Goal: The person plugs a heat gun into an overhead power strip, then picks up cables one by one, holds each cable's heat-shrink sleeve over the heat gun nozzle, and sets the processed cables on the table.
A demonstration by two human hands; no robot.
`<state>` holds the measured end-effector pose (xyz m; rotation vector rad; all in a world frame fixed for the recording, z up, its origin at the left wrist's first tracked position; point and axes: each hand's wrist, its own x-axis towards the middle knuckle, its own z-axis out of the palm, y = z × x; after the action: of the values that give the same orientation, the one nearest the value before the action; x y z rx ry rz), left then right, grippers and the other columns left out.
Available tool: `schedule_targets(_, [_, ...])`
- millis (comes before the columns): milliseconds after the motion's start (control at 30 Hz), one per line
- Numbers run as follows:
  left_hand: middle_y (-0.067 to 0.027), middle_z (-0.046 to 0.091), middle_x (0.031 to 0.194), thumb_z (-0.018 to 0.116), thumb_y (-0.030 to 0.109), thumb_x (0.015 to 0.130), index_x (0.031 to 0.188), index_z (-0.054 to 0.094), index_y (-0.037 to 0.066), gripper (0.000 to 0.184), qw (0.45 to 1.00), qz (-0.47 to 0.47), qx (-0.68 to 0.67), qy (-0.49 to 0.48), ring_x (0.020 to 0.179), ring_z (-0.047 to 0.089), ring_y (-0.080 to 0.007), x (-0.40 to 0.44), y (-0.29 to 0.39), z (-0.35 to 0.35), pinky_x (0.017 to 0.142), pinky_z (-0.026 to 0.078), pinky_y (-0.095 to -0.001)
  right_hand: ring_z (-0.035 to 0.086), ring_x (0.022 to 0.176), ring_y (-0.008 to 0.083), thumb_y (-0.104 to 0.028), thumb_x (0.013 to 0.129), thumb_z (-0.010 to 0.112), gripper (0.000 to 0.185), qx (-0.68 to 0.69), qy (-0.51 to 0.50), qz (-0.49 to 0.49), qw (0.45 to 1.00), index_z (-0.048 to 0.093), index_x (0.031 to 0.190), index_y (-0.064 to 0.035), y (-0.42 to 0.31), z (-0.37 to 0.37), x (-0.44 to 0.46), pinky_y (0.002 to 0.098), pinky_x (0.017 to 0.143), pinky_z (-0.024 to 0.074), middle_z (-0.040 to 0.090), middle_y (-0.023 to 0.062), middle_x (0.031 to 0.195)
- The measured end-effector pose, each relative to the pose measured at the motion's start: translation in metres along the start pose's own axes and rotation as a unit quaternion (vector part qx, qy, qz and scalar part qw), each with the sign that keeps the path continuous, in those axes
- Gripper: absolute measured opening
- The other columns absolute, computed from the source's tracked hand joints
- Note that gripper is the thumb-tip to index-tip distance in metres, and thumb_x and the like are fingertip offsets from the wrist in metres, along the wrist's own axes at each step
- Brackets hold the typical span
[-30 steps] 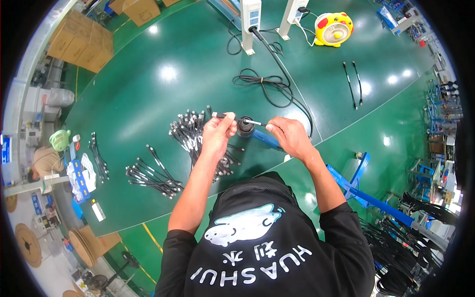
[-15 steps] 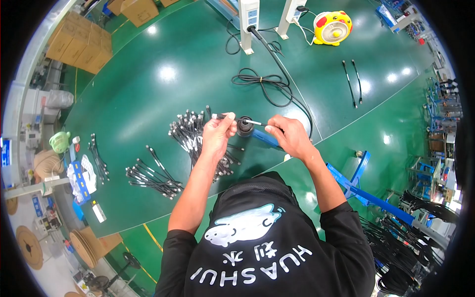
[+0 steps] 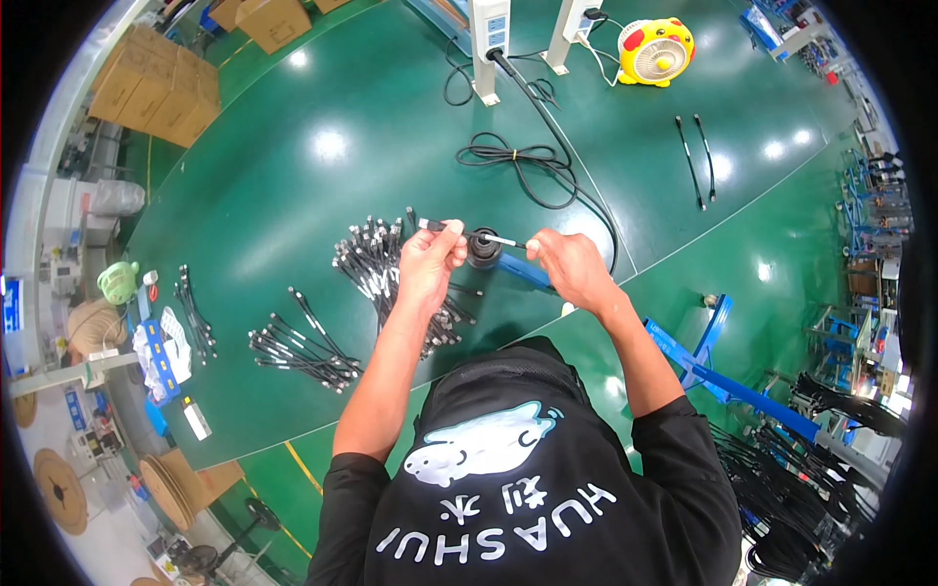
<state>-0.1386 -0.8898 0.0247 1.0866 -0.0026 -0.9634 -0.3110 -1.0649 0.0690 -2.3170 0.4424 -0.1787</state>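
A short black cable [image 3: 504, 241] with a white label stretches level between my two hands, over the round black nozzle [image 3: 483, 252] of a blue heat gun [image 3: 526, 271]. My left hand [image 3: 437, 256] pinches its left end, where a pale connector tip sticks out past the fingers. The other end is in the closed fingers of my right hand [image 3: 569, 264], which hide its connector. Just left of and below my left hand lies a large heap of similar cables [image 3: 371, 264] with white labels.
A smaller bunch of cables [image 3: 303, 352] and a few more cables [image 3: 195, 313] lie to the left. Two separate cables [image 3: 696, 163] lie at right. A coiled black cord [image 3: 518, 156], power posts [image 3: 491, 44] and a yellow fan [image 3: 657, 54] are farther back.
My right hand has shifted slightly and its fingers have turned a little on the cable's end. My left hand stays nearly still, and the cable remains over the nozzle.
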Motion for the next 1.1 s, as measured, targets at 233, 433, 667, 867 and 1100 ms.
schedule_targets(233, [-0.003,0.069,0.083,0.077,0.02,0.095,0.102,0.068,0.004,0.019,1.0,0.003,-0.003,0.0,0.069,0.061,-0.0108,0.0,0.001,-0.001,0.063,0.048,-0.0236,0.062,0.069,0.0421,-0.026,0.104,0.055,0.027,0.012,-0.006,0.02,1.0,0.064,0.091,-0.0043,-0.004,-0.001,0.002,0.049,0.064,0.0483,0.065,0.019,0.074])
schedule_targets(433, [-0.0027,0.068,0.082,0.077,0.02,0.094,0.102,0.069,0.004,0.019,1.0,0.004,0.002,0.006,0.069,0.061,-0.0106,0.001,0.003,-0.001,0.062,0.048,-0.0234,0.062,0.065,0.0301,-0.02,0.095,0.07,0.021,0.048,0.034,0.005,0.998,0.063,0.095,0.0,-0.004,0.0,0.002,0.0399,0.063,0.0488,0.064,0.0149,0.075])
schedule_targets(667, [-0.0024,0.068,0.082,0.077,0.02,0.094,0.102,0.069,0.004,0.019,1.0,0.008,-0.007,-0.002,0.069,0.061,-0.0105,-0.001,0.003,-0.001,0.061,0.048,-0.0231,0.065,0.068,0.0353,-0.022,0.094,0.07,0.021,0.067,0.052,0.005,0.996,0.062,0.095,-0.0031,-0.003,0.004,0.001,0.0439,0.063,0.0498,0.067,0.0139,0.075])
schedule_targets(867, [-0.0033,0.067,0.082,0.076,0.018,0.095,0.102,0.068,0.003,0.018,1.0,0.025,-0.01,0.012,0.068,0.06,-0.0107,-0.002,0.003,-0.011,0.061,0.047,-0.0234,0.066,0.07,0.0366,-0.023,0.096,0.068,0.02,0.05,0.028,0.063,0.996,0.064,0.091,-0.0041,-0.017,0.003,0.004,0.0441,0.065,0.0514,0.067,0.0158,0.077])
schedule_targets(1100, [-0.0049,0.065,0.088,0.071,0.017,0.099,0.116,0.064,-0.002,0.027,0.995,0.077,0.012,-0.056,0.073,0.058,-0.0118,-0.009,0.018,-0.004,0.062,0.044,-0.0245,0.066,0.077,0.0308,-0.026,0.098,0.065,0.024,0.044,0.103,-0.016,0.994,0.069,0.1,-0.0019,-0.006,0.008,-0.027,0.04,0.071,0.0521,0.067,0.0163,0.088])
